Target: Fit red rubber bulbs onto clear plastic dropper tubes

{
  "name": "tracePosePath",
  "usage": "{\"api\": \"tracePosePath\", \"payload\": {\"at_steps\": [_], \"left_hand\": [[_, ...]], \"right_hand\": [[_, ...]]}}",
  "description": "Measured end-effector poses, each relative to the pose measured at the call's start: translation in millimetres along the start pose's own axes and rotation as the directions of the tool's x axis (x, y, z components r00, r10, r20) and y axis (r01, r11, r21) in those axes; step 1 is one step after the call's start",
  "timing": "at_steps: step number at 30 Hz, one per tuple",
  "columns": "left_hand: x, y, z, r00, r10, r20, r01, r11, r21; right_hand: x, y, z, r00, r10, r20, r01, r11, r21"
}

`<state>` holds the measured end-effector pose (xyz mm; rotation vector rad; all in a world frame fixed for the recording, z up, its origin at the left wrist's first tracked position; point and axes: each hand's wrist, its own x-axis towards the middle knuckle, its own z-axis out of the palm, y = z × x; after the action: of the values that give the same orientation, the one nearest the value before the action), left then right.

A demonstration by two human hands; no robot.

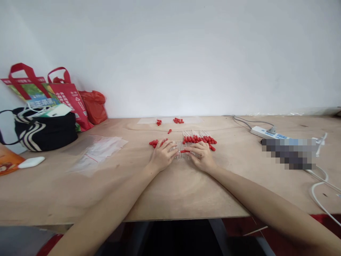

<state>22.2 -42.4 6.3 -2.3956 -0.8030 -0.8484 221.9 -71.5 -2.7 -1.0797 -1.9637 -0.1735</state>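
Far left, shopping bags [68, 97] and a striped black bag [45, 131] are sitting against the wall, with clear plastic sleeves [101, 151] lying nearer the middle of the plywood table [170, 192]. Loose red caps [153, 143] are lying just beside the left hand [162, 155], which is resting with fingers flat and slightly spread on a few clear tubes [179, 146]. The right hand [202, 156] is pinching a red-capped tube [185, 151] narrowly between thumb and forefinger, just before a row of capped tubes [199, 138]. A level, straight pinch would likely suit such thin tubes. A power strip [266, 133] is lying far right.
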Motion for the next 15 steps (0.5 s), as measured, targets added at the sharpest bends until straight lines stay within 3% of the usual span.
{"api": "tracePosePath", "payload": {"at_steps": [15], "left_hand": [[2, 4, -8.7, 0.998, 0.066, 0.001, -0.066, 0.998, 0.020]], "right_hand": [[4, -1, 0, 0.976, -0.202, 0.083, 0.217, 0.943, -0.253]]}}
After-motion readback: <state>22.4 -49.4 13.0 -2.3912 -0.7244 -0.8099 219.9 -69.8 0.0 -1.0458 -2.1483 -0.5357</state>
